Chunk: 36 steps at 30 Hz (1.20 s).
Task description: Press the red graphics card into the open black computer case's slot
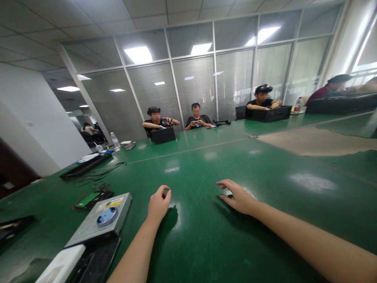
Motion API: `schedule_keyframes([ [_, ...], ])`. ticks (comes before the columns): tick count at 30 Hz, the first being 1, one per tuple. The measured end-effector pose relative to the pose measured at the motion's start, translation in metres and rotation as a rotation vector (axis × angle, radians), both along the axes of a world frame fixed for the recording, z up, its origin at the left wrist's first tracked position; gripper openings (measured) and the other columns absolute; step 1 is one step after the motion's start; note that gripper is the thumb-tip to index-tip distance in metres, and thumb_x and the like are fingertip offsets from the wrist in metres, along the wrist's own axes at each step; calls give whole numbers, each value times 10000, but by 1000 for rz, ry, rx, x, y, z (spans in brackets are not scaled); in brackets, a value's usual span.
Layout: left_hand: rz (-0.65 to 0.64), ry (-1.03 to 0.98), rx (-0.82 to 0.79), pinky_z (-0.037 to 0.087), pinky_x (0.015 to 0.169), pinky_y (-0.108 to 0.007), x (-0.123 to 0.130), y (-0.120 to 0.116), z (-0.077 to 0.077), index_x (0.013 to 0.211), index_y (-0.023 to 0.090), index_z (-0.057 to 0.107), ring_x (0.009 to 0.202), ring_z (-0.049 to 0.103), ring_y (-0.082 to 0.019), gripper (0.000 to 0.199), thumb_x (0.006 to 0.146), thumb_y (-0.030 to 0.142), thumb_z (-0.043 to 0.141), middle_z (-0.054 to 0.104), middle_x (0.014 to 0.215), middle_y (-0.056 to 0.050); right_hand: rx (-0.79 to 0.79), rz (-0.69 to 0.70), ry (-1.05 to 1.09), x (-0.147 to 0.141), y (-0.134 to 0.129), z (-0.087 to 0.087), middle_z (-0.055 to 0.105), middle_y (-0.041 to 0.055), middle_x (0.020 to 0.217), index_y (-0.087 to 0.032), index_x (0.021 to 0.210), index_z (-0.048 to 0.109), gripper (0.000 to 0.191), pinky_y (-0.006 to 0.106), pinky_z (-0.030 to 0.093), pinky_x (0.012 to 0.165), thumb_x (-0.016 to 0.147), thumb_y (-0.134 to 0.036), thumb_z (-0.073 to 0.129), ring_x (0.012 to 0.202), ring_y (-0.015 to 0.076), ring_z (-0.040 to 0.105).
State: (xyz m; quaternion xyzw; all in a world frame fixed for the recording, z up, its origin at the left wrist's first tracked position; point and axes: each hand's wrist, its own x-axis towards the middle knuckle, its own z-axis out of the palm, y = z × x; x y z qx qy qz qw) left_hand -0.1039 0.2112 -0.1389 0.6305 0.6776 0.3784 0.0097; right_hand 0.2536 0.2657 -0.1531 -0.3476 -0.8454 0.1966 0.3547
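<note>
My left hand [159, 203] hovers just over the green tabletop [194, 236], its fingers loosely curled, with no object showing in it. To its right, my right hand [238, 196] is held low above the same surface. Its thumb and fingers are apart, and nothing is visible in its grasp. Nearest to my left hand is a silver optical disc drive [88, 226] with a yellow label. A round blue, shallow piece [107, 216] lies on top of it. Behind the drive is a green circuit board [88, 200] with dark parts and wires.
A white case [62, 264] and black panels lie at the near left. Farther back are a black tray [85, 167], cables [113, 165] and a water bottle [114, 140]. Several people sit across the table, near a black box [163, 135] and a black crate [269, 114].
</note>
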Motion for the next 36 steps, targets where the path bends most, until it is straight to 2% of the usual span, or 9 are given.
schedule_keyframes([
  [3, 5, 11, -17, 372, 611, -258, 0, 1, -1, 914, 241, 627, 585, 556, -152, 215, 893, 412, 498, 568, 620, 32, 1, 4, -2, 1, 1, 0, 594, 112, 1237, -232, 1294, 532, 464, 433, 506, 957, 838, -191, 605, 1050, 232, 634],
  [10, 31, -14, -9, 370, 616, -250, 1, 1, -3, 1012, 240, 598, 569, 545, -144, 207, 881, 380, 521, 540, 586, 54, 13, 1, -19, 2, 2, -4, 593, 103, 1239, -238, 1294, 533, 453, 428, 507, 956, 848, -205, 601, 1052, 228, 632],
  [16, 43, -43, -5, 370, 610, -252, -1, 3, -6, 999, 234, 595, 549, 536, -140, 203, 878, 378, 519, 521, 568, 63, 3, 5, -17, 2, 3, -5, 592, 107, 1243, -238, 1297, 538, 458, 435, 505, 959, 845, -212, 604, 1063, 234, 627],
  [21, 35, -66, 11, 373, 611, -256, -3, 3, -6, 987, 233, 594, 556, 540, -146, 211, 871, 394, 521, 527, 573, 59, -11, 12, -16, 2, 5, -5, 602, 96, 1230, -244, 1276, 567, 444, 434, 486, 997, 849, -126, 535, 1074, 221, 628],
  [30, 34, -91, 15, 374, 618, -262, -4, 3, -7, 990, 241, 592, 558, 539, -152, 217, 859, 401, 525, 536, 577, 61, 21, -39, -119, 1, 8, -8, 665, 38, 948, -238, 1229, 581, 415, 433, 448, 939, 847, -84, 528, 968, 226, 616],
  [36, 30, -99, 17, 374, 611, -266, -5, 5, -7, 992, 239, 598, 552, 543, -157, 227, 858, 406, 525, 539, 571, 58, 15, -56, -138, 1, 8, -7, 664, 38, 922, -233, 1141, 594, 317, 413, 440, 897, 867, -99, 508, 917, 217, 610],
])
